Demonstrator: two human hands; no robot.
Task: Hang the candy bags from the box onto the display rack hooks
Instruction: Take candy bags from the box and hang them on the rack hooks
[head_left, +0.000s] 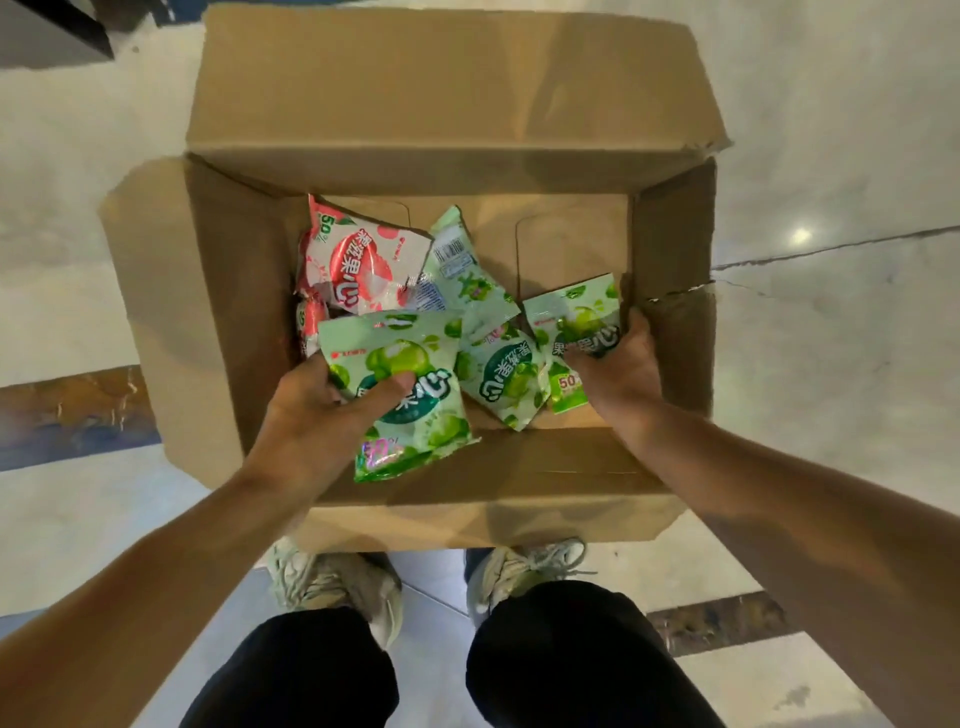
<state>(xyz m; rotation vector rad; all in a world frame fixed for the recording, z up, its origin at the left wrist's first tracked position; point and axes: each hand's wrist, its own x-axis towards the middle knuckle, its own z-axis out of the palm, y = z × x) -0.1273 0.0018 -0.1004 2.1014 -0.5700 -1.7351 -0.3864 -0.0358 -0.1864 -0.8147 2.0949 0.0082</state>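
Observation:
An open cardboard box (218, 312) stands on the floor in front of my feet. Inside lie several candy bags. My left hand (311, 415) grips a green candy bag (410, 415) at the box's near left, thumb across its front. My right hand (618, 364) grips another green candy bag (571, 317) at the near right corner of the box. Between them lies a third green bag (504, 374). A red candy bag (358, 260) and a green bag showing its back (457, 270) lie further in. No display rack is in view.
The box's flaps stand open, the far flap (447, 88) the largest. My shoes (337, 577) and dark trousers are just below the box. A pale tiled floor (831, 130) surrounds it, with a dark furniture base (57, 26) at the top left.

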